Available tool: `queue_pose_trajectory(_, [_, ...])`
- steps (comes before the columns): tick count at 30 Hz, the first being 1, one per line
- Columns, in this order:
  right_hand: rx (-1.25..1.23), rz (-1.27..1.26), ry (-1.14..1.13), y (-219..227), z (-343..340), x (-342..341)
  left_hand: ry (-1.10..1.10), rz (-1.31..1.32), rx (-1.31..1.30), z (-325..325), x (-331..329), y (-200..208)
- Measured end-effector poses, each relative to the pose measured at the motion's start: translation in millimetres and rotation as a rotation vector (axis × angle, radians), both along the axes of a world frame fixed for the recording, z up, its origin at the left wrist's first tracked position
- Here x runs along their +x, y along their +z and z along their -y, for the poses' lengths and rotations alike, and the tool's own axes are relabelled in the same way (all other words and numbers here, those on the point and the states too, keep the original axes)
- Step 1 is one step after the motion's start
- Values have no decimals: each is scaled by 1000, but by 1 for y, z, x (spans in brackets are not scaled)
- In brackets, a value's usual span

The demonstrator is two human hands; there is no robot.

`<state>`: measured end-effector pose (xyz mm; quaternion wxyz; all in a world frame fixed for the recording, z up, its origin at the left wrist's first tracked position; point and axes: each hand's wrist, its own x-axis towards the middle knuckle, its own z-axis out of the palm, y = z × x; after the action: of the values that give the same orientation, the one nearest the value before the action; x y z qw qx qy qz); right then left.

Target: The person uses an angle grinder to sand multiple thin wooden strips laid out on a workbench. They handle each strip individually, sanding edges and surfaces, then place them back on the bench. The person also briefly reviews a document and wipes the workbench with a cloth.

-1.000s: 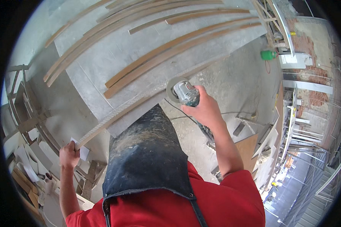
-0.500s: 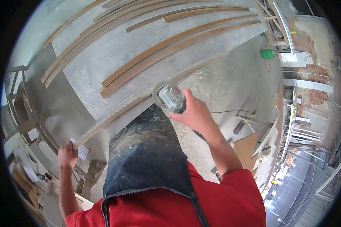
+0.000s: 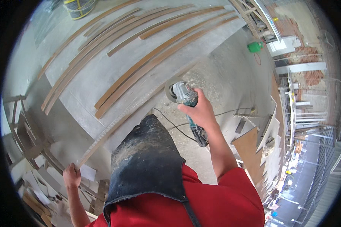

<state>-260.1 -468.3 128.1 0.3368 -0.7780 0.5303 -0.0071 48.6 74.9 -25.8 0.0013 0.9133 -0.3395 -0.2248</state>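
My left hand (image 3: pixel 72 175) is closed round the near end of a long, thin wooden strip (image 3: pixel 119 126), which has a pale patterned face and slants away to the upper right. In my right hand (image 3: pixel 201 110) is an angle grinder (image 3: pixel 185 94), with silver head and green-black body, its fingers wrapped round the body. The grinder's round disc (image 3: pixel 173 89) is over or against the strip's far part; whether they touch I cannot tell. A dark, dusty apron (image 3: pixel 146 155) covers my front, below the strip.
Several long brown wooden strips (image 3: pixel 140 73) lie on grey panels beyond. A black cable (image 3: pixel 219 114) runs over the dusty floor. On the left stands a wooden frame (image 3: pixel 36 149). A yellow-and-grey bucket (image 3: pixel 79 8), a green container (image 3: pixel 255 47) and boards (image 3: pixel 252 151) are around.
My right hand has tilted the grinder, so more of its body shows, and moved it farther up along the strip. My left hand keeps its hold. The whole view has shifted.
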Motion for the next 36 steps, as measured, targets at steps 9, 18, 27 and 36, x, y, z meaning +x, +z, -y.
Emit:
queue_pose_trajectory(9, [57,130,-162,-21,-33,-21,58,59,-48,-9,6,6])
queue_pose_trajectory(18, [211,559,-514,-36,-20,-76,-292,115,-484,138,-15,60])
queue_pose_trajectory(27, [853,873,-792,-28,73,-126,-500,6,-634,473,-134,69])
queue_pose_trajectory(36, [1021,615,-792,-26,207,-148,-443,182,-609,587,-184,19])
